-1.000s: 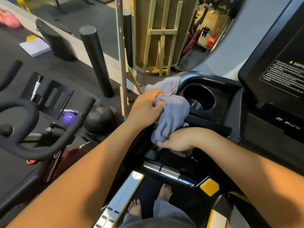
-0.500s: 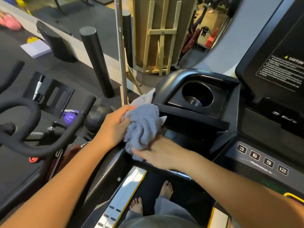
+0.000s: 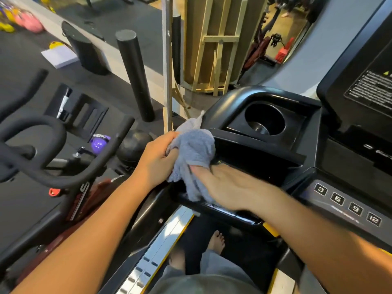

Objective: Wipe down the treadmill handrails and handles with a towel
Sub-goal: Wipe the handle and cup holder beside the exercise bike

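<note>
Towel (image 3: 194, 153): blue-grey terry, bunched and crumpled, centre of frame, one corner sticking up toward the upper middle, lower folds hanging down. It lies against the left end of the treadmill's black handrail (image 3: 222, 210), a glossy bar running from centre toward lower right, just below the cup-holder tray.

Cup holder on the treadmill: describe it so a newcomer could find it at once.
Start at the treadmill console on the right. Just left of it, beyond the grey towel both hands hold, sits the cup holder: the only round, deep black well.
</note>
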The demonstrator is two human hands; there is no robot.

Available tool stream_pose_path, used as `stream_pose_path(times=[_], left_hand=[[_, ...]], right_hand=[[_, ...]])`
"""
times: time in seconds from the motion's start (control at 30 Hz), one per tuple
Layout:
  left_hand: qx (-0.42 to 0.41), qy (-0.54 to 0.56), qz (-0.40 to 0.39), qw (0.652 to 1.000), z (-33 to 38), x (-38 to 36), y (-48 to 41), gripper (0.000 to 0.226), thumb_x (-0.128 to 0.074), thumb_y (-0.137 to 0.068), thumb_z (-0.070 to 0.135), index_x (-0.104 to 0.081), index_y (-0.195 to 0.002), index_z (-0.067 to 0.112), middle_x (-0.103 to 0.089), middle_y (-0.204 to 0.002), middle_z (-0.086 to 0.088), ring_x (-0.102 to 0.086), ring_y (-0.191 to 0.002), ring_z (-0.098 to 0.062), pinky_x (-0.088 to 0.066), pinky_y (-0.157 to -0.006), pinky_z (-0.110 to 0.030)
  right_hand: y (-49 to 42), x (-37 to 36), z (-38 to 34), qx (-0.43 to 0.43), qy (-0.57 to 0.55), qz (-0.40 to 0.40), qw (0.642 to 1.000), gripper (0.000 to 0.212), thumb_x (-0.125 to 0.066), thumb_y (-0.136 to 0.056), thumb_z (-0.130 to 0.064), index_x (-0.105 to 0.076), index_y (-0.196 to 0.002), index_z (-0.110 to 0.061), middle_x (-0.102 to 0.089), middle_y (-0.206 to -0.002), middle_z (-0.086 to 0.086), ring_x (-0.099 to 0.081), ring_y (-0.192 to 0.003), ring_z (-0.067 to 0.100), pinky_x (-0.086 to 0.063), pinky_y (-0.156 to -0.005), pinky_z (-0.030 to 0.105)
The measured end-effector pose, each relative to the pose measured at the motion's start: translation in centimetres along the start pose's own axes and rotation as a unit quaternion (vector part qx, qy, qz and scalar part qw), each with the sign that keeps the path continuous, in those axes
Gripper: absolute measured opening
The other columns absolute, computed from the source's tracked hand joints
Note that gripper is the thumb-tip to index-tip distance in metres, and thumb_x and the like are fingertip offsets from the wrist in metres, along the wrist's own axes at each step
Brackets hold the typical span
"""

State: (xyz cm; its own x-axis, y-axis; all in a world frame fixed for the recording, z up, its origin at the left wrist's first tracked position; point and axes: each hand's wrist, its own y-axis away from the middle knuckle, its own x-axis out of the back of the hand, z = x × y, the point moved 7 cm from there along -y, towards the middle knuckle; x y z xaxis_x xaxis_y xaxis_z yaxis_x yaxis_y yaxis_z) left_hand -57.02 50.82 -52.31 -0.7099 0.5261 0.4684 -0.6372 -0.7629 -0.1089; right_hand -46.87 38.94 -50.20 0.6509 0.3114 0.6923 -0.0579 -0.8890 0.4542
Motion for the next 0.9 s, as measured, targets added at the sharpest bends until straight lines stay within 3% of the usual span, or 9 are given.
stream_pose_path(times=[0.1,0.23,0.3,0.4,0.5,0.57,0.7,0.8,0.9], left_hand=[[0.011,0.002,0.002,1.000,-0.3,0.2,0.2,0.015,-0.063,-0.090,0.018,-0.065,-0.100,0.028,-0.068,-0.095,0.010,-0.061,-0.089,-0.006,-0.046,-0.075,-0.012],[0.021,0.007,-0.004,1.000,-0.3,0.2,0.3,0.030,-0.055,-0.085,0.040,-0.066,-0.106,0.023,-0.068,-0.102,0.003,-0.063,-0.096,-0.015,-0.051,-0.083,-0.027],[-0.009,-0.003,0.004,1.000,0.2,0.3,0.5,0.023,-0.058,-0.087,0.030,-0.067,-0.106,0.022,-0.069,-0.105,0.005,-0.063,-0.098,-0.012,-0.052,-0.086,-0.032],[-0.098,-0.052,0.012,0.994,1.8,0.0,1.7,0.024,-0.059,-0.084,0.021,-0.066,-0.107,0.021,-0.068,-0.111,0.006,-0.062,-0.106,-0.007,-0.050,-0.092,-0.034],[-0.155,-0.084,-0.022,0.984,2.7,-1.1,3.4,0.027,-0.055,-0.073,0.022,-0.067,-0.094,0.011,-0.069,-0.114,0.001,-0.059,-0.120,-0.018,-0.047,-0.101,-0.041],[-0.155,-0.093,-0.031,0.983,2.8,-1.2,3.6,0.027,-0.053,-0.070,0.023,-0.066,-0.089,0.010,-0.068,-0.115,0.001,-0.058,-0.122,-0.018,-0.046,-0.103,-0.043],[-0.112,-0.105,-0.044,0.987,2.4,-1.2,2.6,0.036,-0.052,-0.069,0.029,-0.063,-0.101,0.015,-0.059,-0.129,0.003,-0.055,-0.122,-0.016,-0.046,-0.101,-0.043],[-0.033,-0.114,-0.059,0.991,1.5,-1.2,2.1,0.060,-0.056,-0.071,0.029,-0.055,-0.130,0.019,-0.046,-0.148,0.003,-0.045,-0.133,-0.015,-0.038,-0.109,-0.038],[0.002,-0.140,-0.073,0.987,1.4,-1.6,1.9,0.073,-0.059,-0.072,0.028,-0.045,-0.144,0.023,-0.035,-0.156,0.005,-0.036,-0.141,-0.015,-0.031,-0.114,-0.037]], right_hand=[[-0.7,-2.6,-1.9,0.074,0.075,0.078,0.991,0.054,-0.020,-0.097,-0.048,-0.060,-0.112,-0.016,-0.062,-0.106,0.012,-0.058,-0.099,0.028,-0.046,-0.085,0.040],[-1.1,-4.3,-0.3,0.021,0.066,0.043,0.997,0.064,-0.030,-0.089,-0.060,-0.048,-0.135,-0.019,-0.045,-0.136,0.011,-0.046,-0.123,0.027,-0.040,-0.102,0.038],[0.5,-3.4,0.3,0.032,0.084,0.004,0.996,0.057,-0.038,-0.094,-0.056,-0.049,-0.137,-0.019,-0.044,-0.140,0.007,-0.046,-0.123,0.022,-0.038,-0.105,0.036],[4.4,-1.4,1.1,0.063,0.148,-0.073,0.984,0.039,-0.044,-0.100,-0.040,-0.059,-0.126,-0.016,-0.055,-0.106,-0.011,-0.045,-0.087,-0.005,-0.030,-0.080,0.008],[6.2,0.1,2.2,0.025,0.157,-0.077,0.984,0.023,-0.060,-0.089,-0.038,-0.065,-0.081,-0.016,-0.044,-0.069,-0.013,-0.041,-0.058,-0.004,-0.032,-0.060,0.011],[5.0,0.1,2.7,0.024,0.114,-0.015,0.993,0.027,-0.069,-0.073,-0.045,-0.056,-0.081,-0.023,-0.057,-0.073,-0.006,-0.052,-0.063,0.000,-0.047,-0.061,0.021],[-0.8,-3.2,2.8,0.006,0.041,0.005,0.999,0.076,-0.070,-0.063,-0.055,-0.043,-0.127,-0.026,-0.063,-0.108,-0.003,-0.062,-0.096,0.017,-0.054,-0.083,0.036],[-2.8,-3.7,2.2,0.020,0.078,0.058,0.995,0.064,-0.059,-0.065,-0.065,-0.056,-0.115,-0.025,-0.062,-0.103,-0.001,-0.060,-0.091,0.020,-0.048,-0.073,0.030],[0.6,-3.5,2.5,0.061,0.167,0.072,0.982,0.050,-0.052,-0.075,-0.061,-0.048,-0.107,-0.022,-0.061,-0.086,-0.002,-0.058,-0.077,0.021,-0.042,-0.066,0.030]])
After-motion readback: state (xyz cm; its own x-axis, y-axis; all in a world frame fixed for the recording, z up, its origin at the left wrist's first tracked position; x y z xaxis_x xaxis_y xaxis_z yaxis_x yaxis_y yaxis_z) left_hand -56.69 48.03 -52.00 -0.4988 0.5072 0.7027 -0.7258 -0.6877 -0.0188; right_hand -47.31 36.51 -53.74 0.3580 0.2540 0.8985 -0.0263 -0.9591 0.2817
